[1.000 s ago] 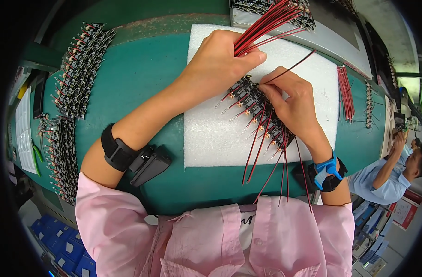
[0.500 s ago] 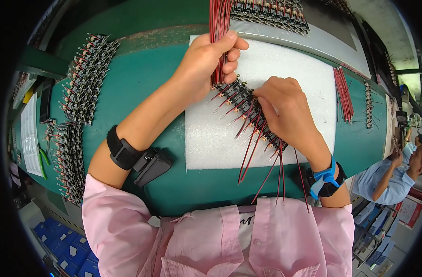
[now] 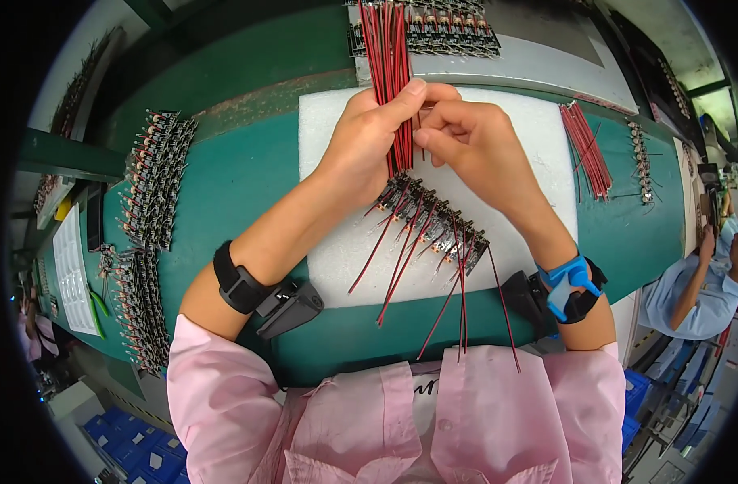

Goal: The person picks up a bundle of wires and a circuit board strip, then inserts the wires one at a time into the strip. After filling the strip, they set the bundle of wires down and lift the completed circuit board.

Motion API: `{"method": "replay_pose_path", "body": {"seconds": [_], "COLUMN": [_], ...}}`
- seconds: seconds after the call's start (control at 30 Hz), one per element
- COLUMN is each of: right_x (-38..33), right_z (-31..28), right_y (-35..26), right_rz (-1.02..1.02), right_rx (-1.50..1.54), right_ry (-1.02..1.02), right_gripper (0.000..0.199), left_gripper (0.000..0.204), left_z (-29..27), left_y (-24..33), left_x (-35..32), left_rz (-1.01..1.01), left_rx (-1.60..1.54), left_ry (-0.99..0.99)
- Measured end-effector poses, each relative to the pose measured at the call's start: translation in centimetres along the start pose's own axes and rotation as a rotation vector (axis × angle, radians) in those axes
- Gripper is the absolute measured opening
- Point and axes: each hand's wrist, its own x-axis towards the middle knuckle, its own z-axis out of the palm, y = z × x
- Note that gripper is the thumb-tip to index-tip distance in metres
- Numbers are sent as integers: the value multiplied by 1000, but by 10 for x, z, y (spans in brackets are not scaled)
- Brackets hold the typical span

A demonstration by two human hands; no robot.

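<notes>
A thick bundle of red and black wires (image 3: 391, 60) stands in my left hand (image 3: 367, 133), whose fingers wrap round it. Right beside it my right hand (image 3: 478, 153) is closed in a pinch, and a thin wire shows at its fingertips. Below both hands a row of small black circuit boards (image 3: 433, 216) lies slantwise on a white foam sheet (image 3: 344, 274). Several red and black wires (image 3: 399, 278) trail from the boards toward me, some past the foam's near edge. My left hand hides part of the bundle.
Stacks of circuit boards (image 3: 151, 181) stand at the left of the green table (image 3: 240, 161), with green-handled pliers (image 3: 98, 310) nearby. More boards (image 3: 453, 28) sit at the back. Another wire bundle (image 3: 587, 153) and a board strip (image 3: 641, 161) lie right. A person (image 3: 696, 282) works far right.
My right hand has moved from the board row up and left to the wire bundle. My left hand still grips the bundle. The whole view has shifted slightly.
</notes>
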Motion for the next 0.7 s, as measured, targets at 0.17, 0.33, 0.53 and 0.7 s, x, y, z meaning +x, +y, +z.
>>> {"method": "replay_pose_path", "body": {"seconds": [0.17, 0.33, 0.53, 0.7], "right_x": [1, -1, 0, -1], "right_z": [-13, -10, -4, -3], "right_y": [-6, -5, -2, -2], "right_rz": [304, 266, 200, 190], "right_rx": [563, 741, 648, 565], "right_ry": [-121, 18, 47, 40], "right_gripper": [12, 12, 12, 12], "left_gripper": [27, 21, 17, 16], "left_z": [-7, -12, -11, -16], "left_y": [11, 14, 14, 11], "left_x": [-6, -17, -21, -20], "left_rz": [33, 53, 134, 136], "left_rx": [129, 558, 611, 691], "left_ry": [165, 45, 16, 6]}}
